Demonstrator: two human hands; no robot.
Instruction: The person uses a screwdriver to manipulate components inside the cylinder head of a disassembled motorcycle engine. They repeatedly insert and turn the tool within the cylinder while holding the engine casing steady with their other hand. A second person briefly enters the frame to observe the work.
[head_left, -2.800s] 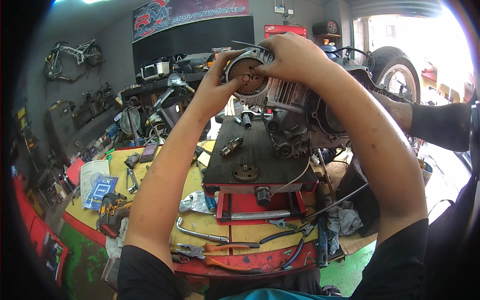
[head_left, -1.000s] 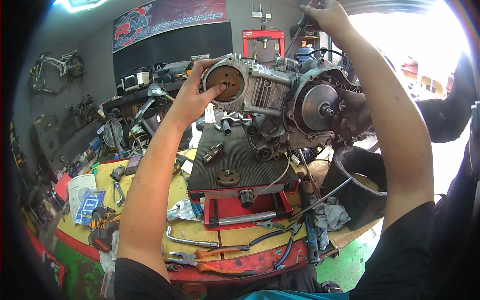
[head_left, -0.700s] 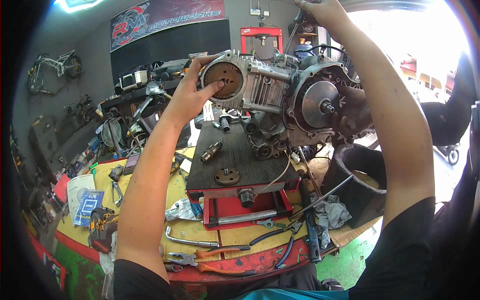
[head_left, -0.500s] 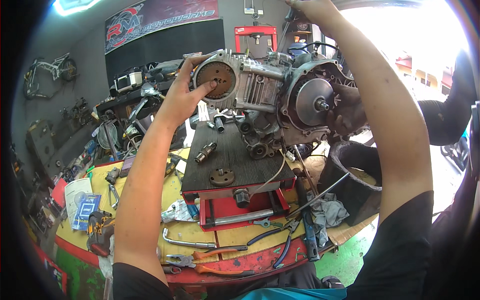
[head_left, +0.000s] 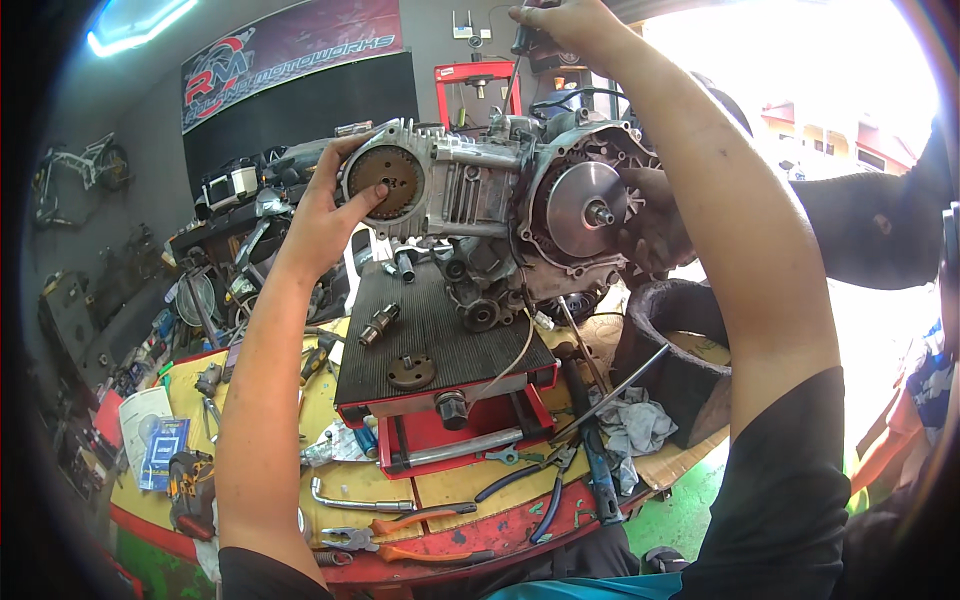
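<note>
A motorcycle engine (head_left: 480, 180) is above the ribbed top of a red stand (head_left: 350, 360). My left hand (head_left: 330, 210) grips its cylinder head end, fingers behind the rim and thumb on the round toothed sprocket (head_left: 392, 170). Raised at the top, my right hand (head_left: 570, 28) is closed round the dark handle of a screwdriver (head_left: 517, 42), whose thin shaft runs down behind the engine; its tip is hidden. A co-worker's hand (head_left: 655, 225) is at the engine's right side, beside the shiny round pulley plate (head_left: 585, 210).
On the stand lie a shaft-like metal part (head_left: 380, 324) and a round flanged part (head_left: 411, 372). Orange-handled pliers (head_left: 375, 538), blue-handled pliers (head_left: 550, 480) and an L-shaped wrench (head_left: 350, 500) lie on the yellow tabletop. A black round container (head_left: 690, 390) holds a leaning rod.
The view has swung slightly, so the engine and bench appear further left. My right hand with the screwdriver has moved a little left. My left hand keeps its hold.
</note>
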